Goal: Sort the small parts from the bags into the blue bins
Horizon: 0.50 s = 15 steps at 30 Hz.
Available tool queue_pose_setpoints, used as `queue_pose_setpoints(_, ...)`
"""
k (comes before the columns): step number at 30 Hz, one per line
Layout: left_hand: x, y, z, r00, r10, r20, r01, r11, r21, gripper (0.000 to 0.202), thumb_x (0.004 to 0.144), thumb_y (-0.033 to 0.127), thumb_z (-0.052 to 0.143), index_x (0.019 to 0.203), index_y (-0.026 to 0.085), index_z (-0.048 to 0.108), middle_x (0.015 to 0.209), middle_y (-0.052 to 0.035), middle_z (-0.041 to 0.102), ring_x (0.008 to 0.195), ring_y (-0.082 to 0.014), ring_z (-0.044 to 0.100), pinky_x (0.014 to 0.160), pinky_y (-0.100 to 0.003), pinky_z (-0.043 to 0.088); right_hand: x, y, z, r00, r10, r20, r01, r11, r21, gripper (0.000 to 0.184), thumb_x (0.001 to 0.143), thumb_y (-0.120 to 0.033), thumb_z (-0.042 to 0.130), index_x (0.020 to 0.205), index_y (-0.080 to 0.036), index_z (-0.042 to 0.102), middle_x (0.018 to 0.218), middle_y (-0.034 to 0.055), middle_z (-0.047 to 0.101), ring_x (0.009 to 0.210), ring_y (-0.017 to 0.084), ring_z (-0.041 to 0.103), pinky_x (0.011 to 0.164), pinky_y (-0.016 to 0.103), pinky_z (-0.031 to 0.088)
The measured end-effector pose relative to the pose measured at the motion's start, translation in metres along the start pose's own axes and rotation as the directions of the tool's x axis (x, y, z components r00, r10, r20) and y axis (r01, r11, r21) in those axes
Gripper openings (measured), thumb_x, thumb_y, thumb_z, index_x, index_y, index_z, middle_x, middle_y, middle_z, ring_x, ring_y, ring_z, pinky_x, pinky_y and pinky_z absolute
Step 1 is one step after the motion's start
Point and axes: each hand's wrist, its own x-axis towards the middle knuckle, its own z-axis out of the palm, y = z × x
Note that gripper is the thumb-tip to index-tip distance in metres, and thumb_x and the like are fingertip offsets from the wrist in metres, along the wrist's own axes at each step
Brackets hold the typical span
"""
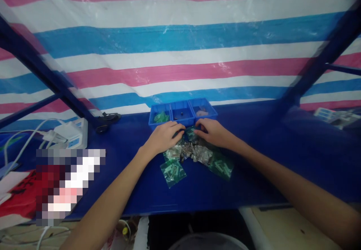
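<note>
A small green plastic bag [191, 134] lies between my two hands, just in front of the blue tray. My left hand [166, 136] has curled fingers, with thumb and fingertips close together at the bag's left edge. On the other side, my right hand [212, 132] pinches the bag's right edge. Under and below both hands is a pile of small metal parts [186, 150] and clear bags of metal pieces [202, 154]. Two more green bags with pale, slim pieces inside, one at the left [173, 172] and one at the right [222, 168], rest nearest me.
Behind my hands stands a blue three-compartment tray [182, 121], with green bags at left, small dark bits in the middle and pale pieces at right. A white power strip [81, 133] with cables and a red printed bag [21, 193] are at left. Blue posts flank the table.
</note>
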Motion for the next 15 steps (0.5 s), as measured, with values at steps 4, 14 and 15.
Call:
queue_pose_setpoints(4, 0.0009, 0.0023, 0.0014, 1.0, 0.009, 0.002, -0.009, 1.0, 0.027, 0.025, 0.102, 0.028, 0.047, 0.116, 0.017, 0.066, 0.103, -0.0067, 0.069, 0.096, -0.0212, 0.066, 0.08, -0.035, 0.054, -0.0028, -0.0032, -0.0084, 0.982, 0.041, 0.184, -0.057, 0.995, 0.083, 0.027, 0.089, -0.039, 0.064, 0.104, -0.018, 0.056, 0.072, 0.0009, 0.06, 0.064, 0.017, 0.055, 0.06, 0.031, 0.037)
queue_pose_setpoints(14, 0.0034, 0.0081, 0.0096, 0.995, 0.019, -0.094, -0.02, 1.0, -0.017, 0.025, 0.102, 0.027, 0.047, 0.116, 0.017, 0.066, 0.104, -0.0077, 0.069, 0.099, -0.0214, 0.065, 0.083, -0.035, 0.054, 0.003, 0.0009, -0.0084, 0.979, 0.09, 0.185, -0.138, 0.956, 0.26, 0.019, 0.077, -0.033, 0.073, 0.087, -0.019, 0.067, 0.066, -0.0012, 0.06, 0.062, 0.016, 0.054, 0.059, 0.03, 0.038)
queue_pose_setpoints(15, 0.0037, 0.0086, 0.0096, 0.996, 0.024, -0.09, -0.027, 0.999, -0.027, 0.025, 0.102, 0.027, 0.047, 0.116, 0.018, 0.065, 0.103, -0.0075, 0.069, 0.098, -0.0213, 0.065, 0.082, -0.035, 0.053, 0.0036, 0.0018, -0.0096, 0.977, 0.072, 0.199, -0.129, 0.948, 0.291, 0.017, 0.077, -0.034, 0.072, 0.084, -0.019, 0.068, 0.066, -0.0012, 0.058, 0.062, 0.015, 0.054, 0.059, 0.03, 0.038)
